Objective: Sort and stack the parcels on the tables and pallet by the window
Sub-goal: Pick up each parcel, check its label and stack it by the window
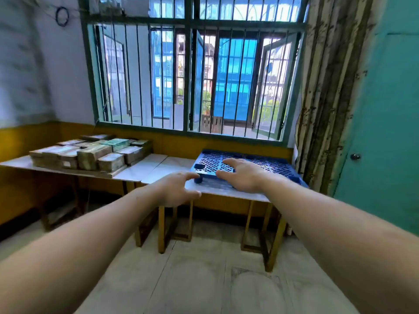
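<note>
Your left hand [174, 189] and right hand [242, 175] both reach forward over the floor [204, 279] toward the tables under the barred window [192, 71], and neither has hold of anything: the fingers of each are spread and only loosely bent. Your right hand hangs in front of the near edge of the blue pallet [260, 163], which sits on the right-hand tabletop [226, 191] just below the sill; whether your fingertips touch it cannot be told. Your left hand hovers by the pallet's near left corner. The parcels [90, 152] (brown, taped, some with pale labels) lie packed together in a low pile on the left-hand tabletop [20, 163], well apart from both hands. A curtain [328, 98] hangs right of the pallet, beside a green door [385, 132]
</note>
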`<action>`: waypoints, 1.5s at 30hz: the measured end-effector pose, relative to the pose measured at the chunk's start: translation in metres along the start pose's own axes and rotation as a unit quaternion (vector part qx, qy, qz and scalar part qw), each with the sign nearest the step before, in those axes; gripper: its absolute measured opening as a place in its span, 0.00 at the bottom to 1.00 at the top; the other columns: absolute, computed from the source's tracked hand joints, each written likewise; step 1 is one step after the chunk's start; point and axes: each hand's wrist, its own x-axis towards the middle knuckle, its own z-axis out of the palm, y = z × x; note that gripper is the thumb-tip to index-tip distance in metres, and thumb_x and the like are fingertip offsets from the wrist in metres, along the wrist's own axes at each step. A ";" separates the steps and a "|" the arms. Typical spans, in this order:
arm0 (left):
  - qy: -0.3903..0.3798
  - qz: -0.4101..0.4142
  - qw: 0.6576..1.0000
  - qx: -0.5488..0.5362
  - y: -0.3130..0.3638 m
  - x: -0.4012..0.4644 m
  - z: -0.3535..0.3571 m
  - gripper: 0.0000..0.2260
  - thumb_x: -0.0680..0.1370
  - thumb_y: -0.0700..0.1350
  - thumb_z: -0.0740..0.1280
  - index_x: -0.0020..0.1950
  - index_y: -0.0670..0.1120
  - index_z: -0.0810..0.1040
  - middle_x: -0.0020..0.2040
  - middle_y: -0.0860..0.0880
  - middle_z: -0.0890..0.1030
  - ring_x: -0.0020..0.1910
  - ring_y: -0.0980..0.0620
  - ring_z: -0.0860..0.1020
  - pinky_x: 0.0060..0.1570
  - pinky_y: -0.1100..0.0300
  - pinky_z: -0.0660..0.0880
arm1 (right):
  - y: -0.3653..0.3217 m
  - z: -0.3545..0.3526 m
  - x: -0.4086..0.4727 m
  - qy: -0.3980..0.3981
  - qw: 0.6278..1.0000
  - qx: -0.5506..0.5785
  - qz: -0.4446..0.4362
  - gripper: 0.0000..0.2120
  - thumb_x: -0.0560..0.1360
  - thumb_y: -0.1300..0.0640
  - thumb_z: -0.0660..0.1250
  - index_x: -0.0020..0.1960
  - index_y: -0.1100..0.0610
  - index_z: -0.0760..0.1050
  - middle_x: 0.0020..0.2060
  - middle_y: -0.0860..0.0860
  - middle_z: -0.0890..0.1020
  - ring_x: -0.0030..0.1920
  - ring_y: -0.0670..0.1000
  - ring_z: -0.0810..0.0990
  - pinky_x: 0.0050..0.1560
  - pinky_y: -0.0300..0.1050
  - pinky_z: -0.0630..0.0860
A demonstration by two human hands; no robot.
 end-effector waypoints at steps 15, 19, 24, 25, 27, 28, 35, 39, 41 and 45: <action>0.012 -0.079 0.997 -0.015 -0.242 0.087 -0.067 0.26 0.77 0.55 0.66 0.74 0.55 0.64 0.75 0.50 0.65 0.72 0.50 0.65 0.70 0.50 0.65 | -0.138 0.106 0.210 -0.059 0.995 -0.051 -0.065 0.32 0.79 0.36 0.59 0.79 0.46 0.55 0.79 0.50 0.59 0.76 0.56 0.61 0.73 0.53 0.61; 0.013 -0.105 0.994 -0.017 -0.292 0.114 -0.085 0.26 0.77 0.55 0.66 0.74 0.54 0.64 0.75 0.51 0.65 0.72 0.50 0.65 0.71 0.51 0.64 | -0.165 0.121 0.265 -0.070 0.992 -0.055 -0.086 0.32 0.80 0.37 0.59 0.79 0.46 0.55 0.78 0.49 0.59 0.75 0.55 0.62 0.72 0.52 0.62; 0.008 -0.129 0.991 -0.014 -0.343 0.158 -0.093 0.26 0.78 0.54 0.66 0.74 0.52 0.65 0.75 0.50 0.66 0.73 0.50 0.64 0.70 0.53 0.63 | -0.179 0.147 0.347 -0.077 0.988 -0.070 -0.113 0.32 0.79 0.37 0.60 0.79 0.45 0.56 0.77 0.49 0.61 0.74 0.55 0.65 0.70 0.53 0.66; 0.010 -0.136 0.991 -0.017 -0.352 0.169 -0.094 0.26 0.78 0.54 0.66 0.74 0.53 0.65 0.74 0.50 0.66 0.72 0.50 0.65 0.70 0.53 0.64 | -0.180 0.152 0.365 -0.078 0.987 -0.070 -0.120 0.32 0.79 0.37 0.61 0.78 0.45 0.56 0.77 0.50 0.62 0.73 0.55 0.66 0.70 0.53 0.67; 0.013 -0.151 0.988 -0.019 -0.371 0.194 -0.095 0.26 0.78 0.54 0.66 0.74 0.52 0.65 0.74 0.49 0.67 0.71 0.50 0.66 0.69 0.53 0.65 | -0.180 0.163 0.402 -0.081 0.985 -0.069 -0.135 0.32 0.79 0.38 0.61 0.78 0.46 0.57 0.76 0.50 0.63 0.72 0.55 0.67 0.69 0.54 0.68; 0.015 -0.159 0.987 -0.016 -0.379 0.206 -0.095 0.26 0.78 0.53 0.66 0.74 0.52 0.65 0.73 0.49 0.68 0.71 0.50 0.67 0.68 0.54 0.66 | -0.180 0.167 0.420 -0.084 0.984 -0.068 -0.144 0.32 0.79 0.38 0.62 0.78 0.46 0.57 0.76 0.50 0.63 0.72 0.55 0.68 0.69 0.53 0.69; 0.035 -0.207 0.978 -0.003 -0.439 0.289 -0.124 0.27 0.76 0.53 0.68 0.74 0.51 0.66 0.72 0.49 0.70 0.68 0.49 0.70 0.66 0.54 0.68 | -0.200 0.182 0.542 -0.093 0.970 -0.087 -0.206 0.34 0.79 0.38 0.61 0.79 0.48 0.56 0.77 0.51 0.63 0.73 0.55 0.65 0.69 0.50 0.66; 0.034 -0.230 0.972 0.013 -0.482 0.308 -0.144 0.27 0.77 0.54 0.67 0.74 0.52 0.66 0.73 0.50 0.68 0.69 0.49 0.69 0.67 0.54 0.67 | -0.233 0.195 0.594 -0.105 0.960 -0.093 -0.242 0.31 0.80 0.40 0.61 0.78 0.49 0.58 0.74 0.52 0.67 0.72 0.56 0.67 0.65 0.47 0.67; 0.045 -0.249 0.967 0.011 -0.509 0.315 -0.156 0.26 0.77 0.54 0.67 0.74 0.53 0.66 0.73 0.50 0.68 0.69 0.49 0.69 0.66 0.55 0.67 | -0.254 0.206 0.622 -0.115 0.960 -0.078 -0.245 0.32 0.79 0.39 0.62 0.78 0.48 0.58 0.75 0.52 0.66 0.72 0.56 0.67 0.67 0.48 0.67; 0.062 -0.264 0.962 0.023 -0.572 0.326 -0.180 0.26 0.78 0.53 0.66 0.74 0.51 0.65 0.73 0.49 0.68 0.70 0.49 0.68 0.65 0.57 0.65 | -0.305 0.235 0.680 -0.113 0.956 -0.069 -0.262 0.30 0.79 0.41 0.63 0.77 0.47 0.60 0.74 0.53 0.68 0.71 0.57 0.69 0.68 0.50 0.69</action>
